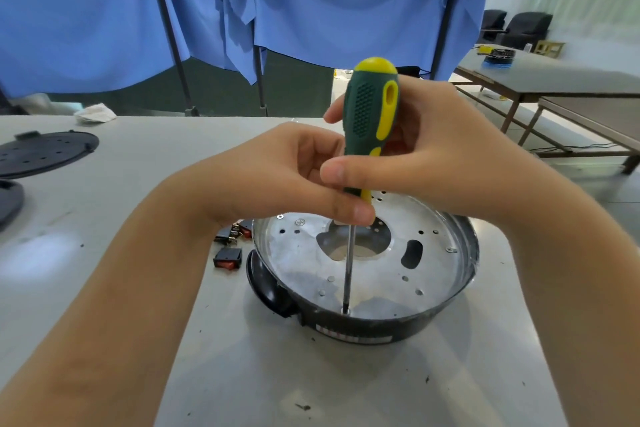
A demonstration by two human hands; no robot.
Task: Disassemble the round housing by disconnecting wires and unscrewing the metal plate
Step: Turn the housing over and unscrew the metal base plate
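Observation:
The round black housing [381, 328] sits on the white table in front of me, with the silver metal plate [304, 270] seated inside it. A green and yellow screwdriver [370, 104] stands upright, its tip on a screw [345, 311] at the plate's near edge. My right hand [446, 152] grips the handle from the right. My left hand [277, 173] holds the lower end of the handle from the left, thumb across its base. Another screw [299, 221] shows at the plate's far left rim.
Two black rocker switches with red faces [227, 258] and connectors [235, 231] lie left of the housing. A black perforated disc [41, 152] and another dark part [8, 201] lie at the far left. Blue cloth hangs behind the table; other tables stand to the right.

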